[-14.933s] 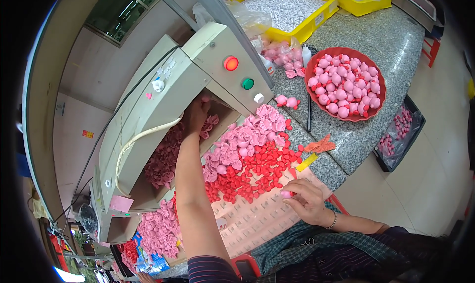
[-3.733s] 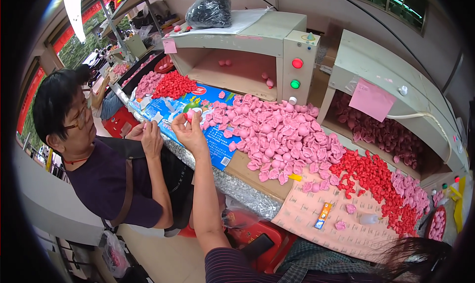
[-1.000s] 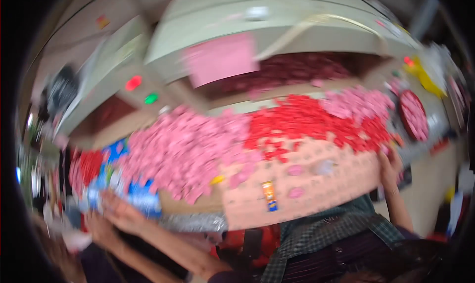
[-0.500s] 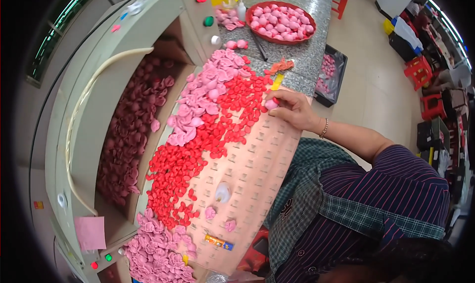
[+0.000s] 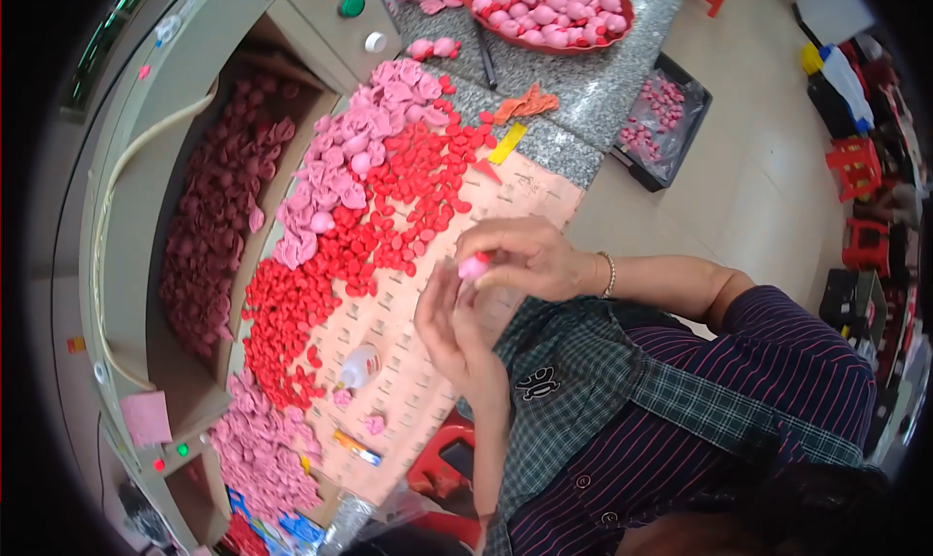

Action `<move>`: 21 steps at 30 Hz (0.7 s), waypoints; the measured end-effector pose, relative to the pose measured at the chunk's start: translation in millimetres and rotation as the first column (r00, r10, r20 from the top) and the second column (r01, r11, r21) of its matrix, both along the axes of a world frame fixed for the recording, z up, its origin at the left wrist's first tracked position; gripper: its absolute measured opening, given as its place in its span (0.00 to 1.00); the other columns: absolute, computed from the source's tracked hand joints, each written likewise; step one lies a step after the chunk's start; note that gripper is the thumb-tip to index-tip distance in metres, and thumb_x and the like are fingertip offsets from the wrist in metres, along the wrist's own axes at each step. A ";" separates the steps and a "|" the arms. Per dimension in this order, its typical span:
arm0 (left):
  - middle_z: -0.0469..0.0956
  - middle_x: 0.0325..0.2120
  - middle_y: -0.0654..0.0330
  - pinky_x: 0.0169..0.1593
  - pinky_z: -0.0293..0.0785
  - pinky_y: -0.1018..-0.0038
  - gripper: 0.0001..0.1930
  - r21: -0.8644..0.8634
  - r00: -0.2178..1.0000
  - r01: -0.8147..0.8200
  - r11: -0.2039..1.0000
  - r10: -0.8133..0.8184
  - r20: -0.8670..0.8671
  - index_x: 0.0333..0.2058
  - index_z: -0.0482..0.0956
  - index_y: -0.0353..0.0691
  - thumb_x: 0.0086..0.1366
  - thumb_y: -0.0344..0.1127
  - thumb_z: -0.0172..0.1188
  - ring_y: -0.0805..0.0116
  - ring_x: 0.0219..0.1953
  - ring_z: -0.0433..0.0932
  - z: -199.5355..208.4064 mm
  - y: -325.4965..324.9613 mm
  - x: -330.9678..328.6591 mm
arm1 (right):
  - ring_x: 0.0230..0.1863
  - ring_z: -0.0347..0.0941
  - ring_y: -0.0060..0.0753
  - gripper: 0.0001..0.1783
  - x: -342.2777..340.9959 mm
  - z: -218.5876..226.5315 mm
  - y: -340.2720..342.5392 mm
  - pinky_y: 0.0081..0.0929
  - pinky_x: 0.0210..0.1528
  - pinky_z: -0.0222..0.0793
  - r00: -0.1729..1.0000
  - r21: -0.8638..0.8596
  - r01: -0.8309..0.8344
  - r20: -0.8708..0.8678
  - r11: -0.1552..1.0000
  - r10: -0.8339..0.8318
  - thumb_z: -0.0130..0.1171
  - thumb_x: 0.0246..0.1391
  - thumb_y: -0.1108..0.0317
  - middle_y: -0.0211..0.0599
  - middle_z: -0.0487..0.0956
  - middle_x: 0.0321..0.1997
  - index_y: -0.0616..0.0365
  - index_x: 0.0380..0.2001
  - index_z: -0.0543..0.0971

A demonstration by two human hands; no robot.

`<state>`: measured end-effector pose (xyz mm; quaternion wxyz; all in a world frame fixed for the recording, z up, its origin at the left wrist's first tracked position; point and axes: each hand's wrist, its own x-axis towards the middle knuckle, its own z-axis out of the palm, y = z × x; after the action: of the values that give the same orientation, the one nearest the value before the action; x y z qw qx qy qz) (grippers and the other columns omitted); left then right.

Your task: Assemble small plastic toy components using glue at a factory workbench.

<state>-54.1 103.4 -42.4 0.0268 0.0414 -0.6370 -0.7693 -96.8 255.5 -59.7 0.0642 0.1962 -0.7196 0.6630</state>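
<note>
Red stools [image 5: 855,160] stand on seemingly tiled floor [image 5: 748,191]

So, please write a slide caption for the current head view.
Right hand pinching a pink-and-red piece beside the left hand, over a patterned mat near heaped red pieces.

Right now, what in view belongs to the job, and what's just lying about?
Seems part of the job:
pink-and-red piece in the right hand
red pieces
pink pieces
red bowl
perhaps the bottle

Seems just lying about:
orange-and-blue packet
yellow strip
orange scrap
</note>
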 end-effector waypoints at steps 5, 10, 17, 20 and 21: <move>0.71 0.56 0.45 0.62 0.68 0.70 0.20 0.201 0.992 0.068 0.977 -0.088 0.093 0.60 0.63 0.30 0.72 0.26 0.49 0.62 0.58 0.73 -11.3 0.0 6.4 | 0.46 0.80 0.39 0.14 9.4 -4.7 -4.8 0.31 0.49 0.74 0.996 -0.038 -0.072 -0.047 0.997 0.070 0.64 0.52 0.76 0.44 0.81 0.45 0.64 0.43 0.79; 0.74 0.53 0.45 0.58 0.71 0.73 0.17 0.186 0.995 0.044 0.981 -0.060 0.081 0.56 0.66 0.29 0.70 0.22 0.51 0.65 0.54 0.76 -21.6 -4.4 12.7 | 0.45 0.80 0.44 0.14 7.3 -9.8 -6.6 0.34 0.48 0.75 0.977 0.080 -0.086 -0.188 0.993 0.100 0.62 0.51 0.78 0.46 0.82 0.43 0.63 0.44 0.79; 0.75 0.52 0.46 0.56 0.72 0.74 0.13 0.207 0.993 0.081 0.975 -0.098 0.073 0.51 0.69 0.29 0.69 0.23 0.53 0.67 0.53 0.76 -23.8 -8.9 11.7 | 0.43 0.81 0.45 0.14 6.2 -13.8 -6.4 0.35 0.45 0.76 0.976 0.079 -0.066 -0.204 0.995 0.081 0.62 0.51 0.78 0.46 0.82 0.43 0.64 0.43 0.79; 0.76 0.51 0.46 0.56 0.72 0.74 0.12 0.225 0.991 0.045 0.973 -0.071 0.110 0.51 0.69 0.29 0.69 0.23 0.53 0.67 0.53 0.76 -24.8 -7.5 10.8 | 0.43 0.81 0.45 0.14 5.4 -13.2 -5.6 0.34 0.45 0.76 0.974 0.073 -0.080 -0.205 0.994 0.094 0.62 0.52 0.78 0.47 0.81 0.43 0.64 0.44 0.79; 0.76 0.51 0.46 0.56 0.72 0.74 0.12 0.229 0.991 0.048 0.972 -0.075 0.110 0.51 0.69 0.29 0.69 0.23 0.53 0.67 0.53 0.76 -25.5 -7.7 9.8 | 0.44 0.81 0.45 0.14 4.8 -13.8 -5.4 0.34 0.45 0.76 0.975 0.073 -0.087 -0.199 0.994 0.100 0.62 0.52 0.78 0.47 0.81 0.44 0.64 0.44 0.79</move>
<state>-44.3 95.7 -67.9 -0.0397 0.0699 -0.5467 -0.8334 -92.0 250.1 -73.4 0.0995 0.2979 -0.7202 0.6186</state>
